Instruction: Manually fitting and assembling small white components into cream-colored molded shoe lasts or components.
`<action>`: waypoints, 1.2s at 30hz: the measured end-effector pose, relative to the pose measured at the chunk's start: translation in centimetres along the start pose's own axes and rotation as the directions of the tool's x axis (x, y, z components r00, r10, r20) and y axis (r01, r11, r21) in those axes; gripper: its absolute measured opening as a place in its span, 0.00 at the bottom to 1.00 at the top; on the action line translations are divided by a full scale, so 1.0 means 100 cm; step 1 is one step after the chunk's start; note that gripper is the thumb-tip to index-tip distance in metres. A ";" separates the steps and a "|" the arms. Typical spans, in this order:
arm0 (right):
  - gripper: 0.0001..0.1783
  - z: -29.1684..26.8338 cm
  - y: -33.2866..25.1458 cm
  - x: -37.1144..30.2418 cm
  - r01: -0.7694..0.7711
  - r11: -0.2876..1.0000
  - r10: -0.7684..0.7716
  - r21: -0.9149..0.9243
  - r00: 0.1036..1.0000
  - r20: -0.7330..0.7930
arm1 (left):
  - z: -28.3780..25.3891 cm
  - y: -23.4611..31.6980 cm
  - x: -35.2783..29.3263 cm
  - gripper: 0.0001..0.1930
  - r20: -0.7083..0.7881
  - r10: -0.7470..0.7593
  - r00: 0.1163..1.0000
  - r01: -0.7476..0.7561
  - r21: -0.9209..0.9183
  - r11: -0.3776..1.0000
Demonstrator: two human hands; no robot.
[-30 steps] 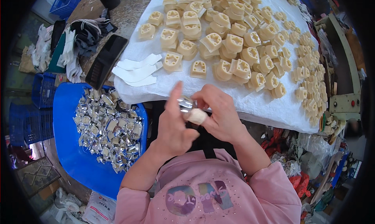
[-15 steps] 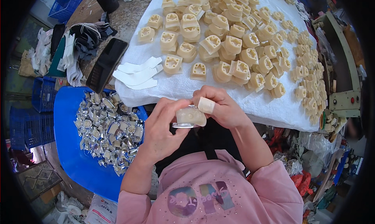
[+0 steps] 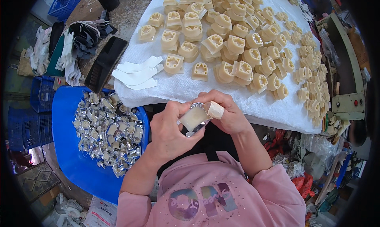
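Observation:
Both hands meet in front of my body at the near edge of the white-covered table. My left hand [image 3: 168,131] is closed round a small curved block [image 3: 194,118], cream on its concave face with shiny silver edges, perhaps a shoe heel. My right hand [image 3: 228,113] is closed too, its thumb at the block's right edge. A pale wrapping [image 3: 216,110] covers that thumb. Beyond the hands, many cream hollow blocks [image 3: 200,71] lie on the white cloth [image 3: 166,86]. To my left, a blue tub [image 3: 69,147] holds a heap of silver-and-cream pieces [image 3: 113,134].
White curved strips [image 3: 138,73] and a black brush [image 3: 106,62] lie at the table's left side. Gloves and dark cloth [image 3: 89,35] are further left. At right stands a green-grey machine [image 3: 348,104], with plastic bags [image 3: 320,147] below it.
The block has been turned between my hands, so its concave cream face and silver rim now show. My right thumb has shifted slightly right along its edge.

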State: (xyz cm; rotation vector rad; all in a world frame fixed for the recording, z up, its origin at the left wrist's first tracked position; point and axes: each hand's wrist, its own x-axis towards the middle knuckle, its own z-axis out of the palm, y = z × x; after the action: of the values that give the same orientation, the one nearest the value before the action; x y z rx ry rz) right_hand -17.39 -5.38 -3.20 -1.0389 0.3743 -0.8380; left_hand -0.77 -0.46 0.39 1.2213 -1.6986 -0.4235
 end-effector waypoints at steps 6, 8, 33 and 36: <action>0.13 0.030 0.008 0.003 -0.011 0.876 -0.159 -0.482 0.937 -0.310 | 0.023 -0.003 -0.008 0.25 -0.180 -0.028 0.983 0.052 0.126 0.991; 0.13 0.029 0.013 0.004 -0.040 0.921 -0.106 -0.387 0.932 -0.347 | 0.025 -0.005 -0.008 0.25 -0.198 -0.013 0.980 0.042 0.140 0.989; 0.19 0.043 0.002 0.080 0.230 0.028 -0.319 -0.973 0.924 0.209 | -0.078 -0.080 -0.066 0.24 -0.495 -0.325 0.806 0.545 0.406 0.734; 0.18 0.047 0.001 0.105 0.294 -0.211 -0.277 -0.932 0.897 0.345 | -0.122 -0.096 -0.091 0.22 -0.621 -0.242 0.746 0.606 0.481 0.634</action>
State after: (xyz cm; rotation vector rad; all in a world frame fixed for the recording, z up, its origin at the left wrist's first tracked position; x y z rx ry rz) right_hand -7.64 -10.50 0.01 -2.8028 0.8660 -0.8768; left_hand 14.95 6.14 -5.36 2.0913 -1.0639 0.2702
